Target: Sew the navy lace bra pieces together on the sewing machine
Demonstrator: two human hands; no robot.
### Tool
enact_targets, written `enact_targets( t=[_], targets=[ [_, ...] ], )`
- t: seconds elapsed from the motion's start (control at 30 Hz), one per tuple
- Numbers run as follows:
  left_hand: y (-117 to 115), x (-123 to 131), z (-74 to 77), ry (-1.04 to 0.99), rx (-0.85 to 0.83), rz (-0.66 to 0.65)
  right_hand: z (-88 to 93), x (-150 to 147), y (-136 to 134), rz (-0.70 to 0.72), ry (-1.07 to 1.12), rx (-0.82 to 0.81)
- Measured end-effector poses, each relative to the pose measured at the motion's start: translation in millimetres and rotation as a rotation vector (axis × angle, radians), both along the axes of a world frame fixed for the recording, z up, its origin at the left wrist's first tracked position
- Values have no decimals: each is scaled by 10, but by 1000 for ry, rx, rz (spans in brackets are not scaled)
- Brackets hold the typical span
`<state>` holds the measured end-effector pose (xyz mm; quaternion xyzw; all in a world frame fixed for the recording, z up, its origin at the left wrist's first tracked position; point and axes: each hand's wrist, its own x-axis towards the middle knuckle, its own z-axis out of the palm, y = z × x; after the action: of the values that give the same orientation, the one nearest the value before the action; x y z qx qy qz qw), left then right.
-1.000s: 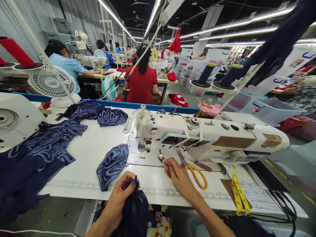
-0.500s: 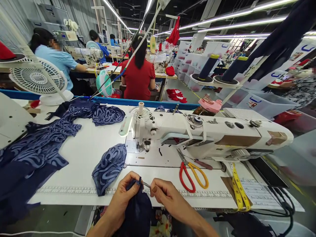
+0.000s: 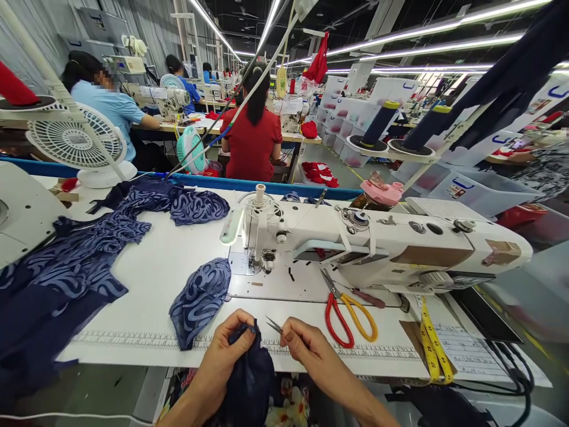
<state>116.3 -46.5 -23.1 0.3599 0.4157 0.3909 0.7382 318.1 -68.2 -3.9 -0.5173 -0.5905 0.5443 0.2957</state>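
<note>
My left hand pinches the top edge of a dark navy cloth piece, which hangs down over my lap. In my right hand are metal tweezers, their two pointed tips slightly apart and directed left. A small gap separates the tips from the cloth. Just beyond my left hand lies a blue swirl-patterned fabric piece on the white sewing table. To the right of my right hand rest scissors with one red and one yellow handle.
A white sewing machine spans the table's back. Patterned navy fabric is heaped at left. A yellow tape measure hangs over the right front edge. A wooden-handled tool lies behind the scissors. Co-workers sit beyond the table.
My right hand has drawn the tweezers back to the right, away from the cloth edge, so their tips now show. My left hand keeps its pinch on the cloth. The view has shifted slightly.
</note>
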Motion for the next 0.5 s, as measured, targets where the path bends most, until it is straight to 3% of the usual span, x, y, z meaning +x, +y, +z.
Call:
enact_targets(
  t=[0.2, 0.33, 0.5],
  targets=[
    [-27, -4, -5, -77, -51, 4, -43, 125, 6, -173, -152, 86],
    [-40, -13, 19, -89, -35, 15, 16, 112, -76, -15, 34, -49],
    [-45, -26, 14, -70, -16, -13, 95, -60, -108, 51, 44, -59]
  ],
)
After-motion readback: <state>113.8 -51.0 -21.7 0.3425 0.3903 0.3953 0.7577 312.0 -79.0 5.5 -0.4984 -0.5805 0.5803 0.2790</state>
